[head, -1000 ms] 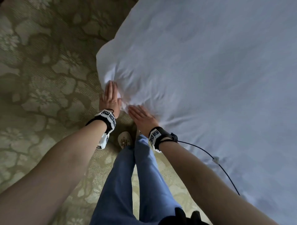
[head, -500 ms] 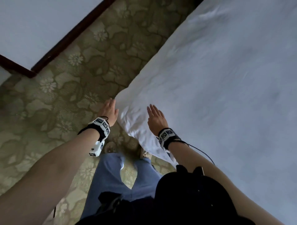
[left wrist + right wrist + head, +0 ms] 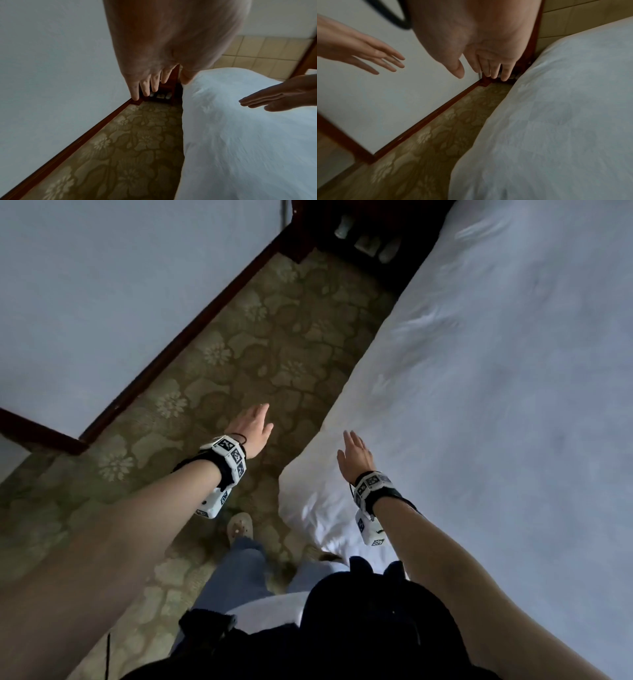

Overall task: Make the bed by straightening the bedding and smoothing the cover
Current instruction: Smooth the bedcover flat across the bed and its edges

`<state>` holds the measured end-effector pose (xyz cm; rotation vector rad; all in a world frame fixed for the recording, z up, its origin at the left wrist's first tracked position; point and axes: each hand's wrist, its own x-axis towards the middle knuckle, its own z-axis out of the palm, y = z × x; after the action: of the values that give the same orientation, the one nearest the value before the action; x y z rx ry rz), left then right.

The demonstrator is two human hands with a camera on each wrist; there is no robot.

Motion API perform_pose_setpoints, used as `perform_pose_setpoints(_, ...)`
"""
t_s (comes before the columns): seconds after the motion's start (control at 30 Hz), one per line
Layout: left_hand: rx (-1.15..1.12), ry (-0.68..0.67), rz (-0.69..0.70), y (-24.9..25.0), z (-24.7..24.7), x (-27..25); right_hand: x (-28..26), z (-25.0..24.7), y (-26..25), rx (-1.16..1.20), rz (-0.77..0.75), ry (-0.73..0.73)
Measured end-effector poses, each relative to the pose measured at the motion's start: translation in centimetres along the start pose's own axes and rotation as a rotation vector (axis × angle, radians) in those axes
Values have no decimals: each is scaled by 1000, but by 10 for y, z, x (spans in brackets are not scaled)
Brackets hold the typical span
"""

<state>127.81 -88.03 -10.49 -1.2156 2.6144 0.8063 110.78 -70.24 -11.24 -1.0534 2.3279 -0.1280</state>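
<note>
The white cover (image 3: 496,422) fills the right side of the head view, its near corner (image 3: 308,501) puffed and wrinkled by my legs. My left hand (image 3: 251,424) hangs flat and empty over the carpet, left of the bed edge, touching nothing. My right hand (image 3: 354,451) hovers flat just above the cover near its left edge, fingers straight and together. In the left wrist view my left hand (image 3: 150,86) points down the aisle with the cover (image 3: 248,142) on its right. The right wrist view shows the right hand (image 3: 489,73) over the cover (image 3: 565,121), holding nothing.
A narrow aisle of olive flowered carpet (image 3: 260,354) runs between the bed and a pale wall (image 3: 120,285) with a dark wooden skirting board (image 3: 191,333). At the aisle's far end stands dark wooden furniture with small items (image 3: 366,244). My legs and a slipper (image 3: 239,529) stand by the corner.
Both hands have left the bed corner they were pressing and lifted forward along the bed's left edge. The view has swung up, showing the aisle and wall.
</note>
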Motion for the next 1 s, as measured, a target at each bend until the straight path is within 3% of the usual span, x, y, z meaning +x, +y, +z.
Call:
perform_pose_setpoints(0.17, 39, -27, 77, -19, -51, 37, 22, -23, -44, 91, 87, 72)
perform_pose_setpoints(0.47, 48, -84, 181, -1, -93, 117, 80, -70, -61, 145, 175, 146)
perform_pose_setpoints(0.6, 98, -135, 259, 24, -111, 169, 122, -94, -53, 188, 218, 168)
perform_pose_setpoints(0.83, 168, -95, 417, 112, -159, 314, 226, -163, -24, 292, 309, 247)
perform_pose_setpoints(1.0, 216, -112, 486, 146, -167, 395, 283, -198, -6, 310, 359, 218)
